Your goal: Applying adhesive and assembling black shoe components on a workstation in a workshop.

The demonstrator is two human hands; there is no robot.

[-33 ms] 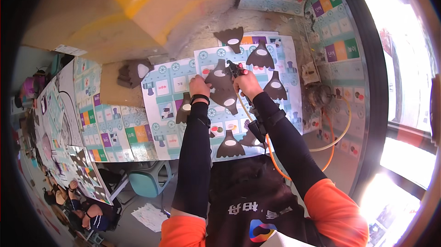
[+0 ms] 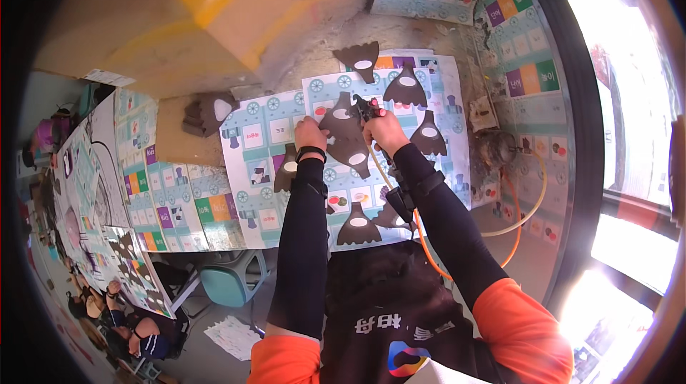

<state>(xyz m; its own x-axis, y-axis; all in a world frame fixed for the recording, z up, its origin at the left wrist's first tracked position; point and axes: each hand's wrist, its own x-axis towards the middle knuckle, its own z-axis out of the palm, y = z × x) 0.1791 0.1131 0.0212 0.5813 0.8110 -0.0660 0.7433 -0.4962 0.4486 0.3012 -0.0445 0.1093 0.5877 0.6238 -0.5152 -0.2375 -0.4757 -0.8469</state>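
Note:
My left hand [image 2: 311, 134] is closed at the left edge of a dark brown cut-out piece [image 2: 341, 124] with a scalloped end. Its thumb lies over the edge. My right hand [image 2: 386, 132] grips a black spray gun [image 2: 366, 107] above the right side of that piece, and a pale hose runs back along my forearm. Just below, another brown piece [image 2: 350, 158] with a white oval meets the held one. More such pieces lie around: one [image 2: 405, 88] beyond the gun, one [image 2: 429, 134] to its right, one [image 2: 286, 167] by my left wrist and one [image 2: 359, 228] nearer me.
Printed sheets [image 2: 246, 191] cover the table. A stack of brown pieces [image 2: 204, 114] sits at the left on cardboard. Orange hose [image 2: 517, 220] loops at the right. A large cardboard box [image 2: 128, 20] fills the far left. A teal chair [image 2: 225, 284] stands below; people [image 2: 139, 334] sit at lower left.

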